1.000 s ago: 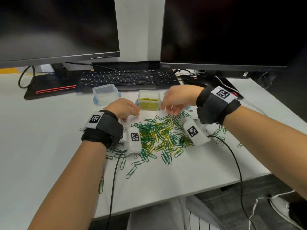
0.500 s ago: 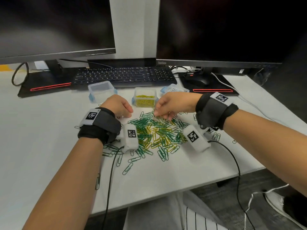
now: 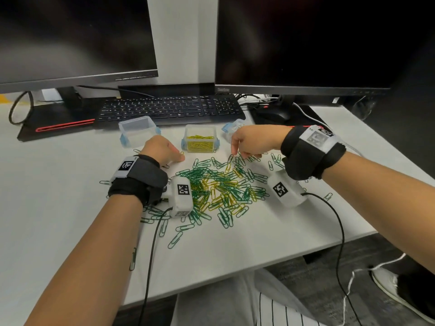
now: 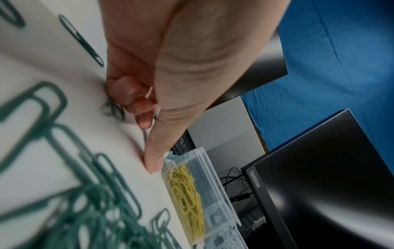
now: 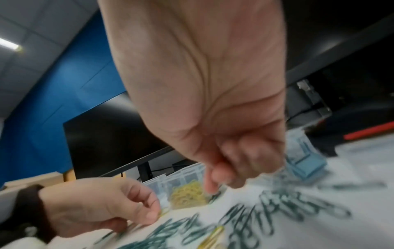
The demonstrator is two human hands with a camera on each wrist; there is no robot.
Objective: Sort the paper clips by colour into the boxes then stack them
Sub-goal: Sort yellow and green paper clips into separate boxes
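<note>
A pile of green and yellow paper clips (image 3: 223,187) lies on the white desk (image 3: 58,196). Behind it stands a clear box holding yellow clips (image 3: 200,141) (image 4: 187,190) (image 5: 187,193), and to its left an empty clear box (image 3: 137,130). My left hand (image 3: 180,157) rests on the desk left of the yellow box, fingers curled around clips (image 4: 115,107), a yellow clip at its fingertips (image 5: 164,211). My right hand (image 3: 233,154) (image 5: 211,188) hangs over the pile's far edge, its fingertips pinching a green clip (image 3: 230,159). The right wrist view is blurred.
Clear lids with blue latches (image 3: 233,127) lie behind my right hand. A black keyboard (image 3: 169,108), a mouse (image 3: 275,114) and two dark monitors (image 3: 301,43) stand behind the boxes. Stray clips (image 3: 175,238) lie near the desk's front. Camera cables (image 3: 150,255) trail off the edge.
My right hand has moved from above the yellow box down and right to the pile's far edge. My left hand has stayed beside the box.
</note>
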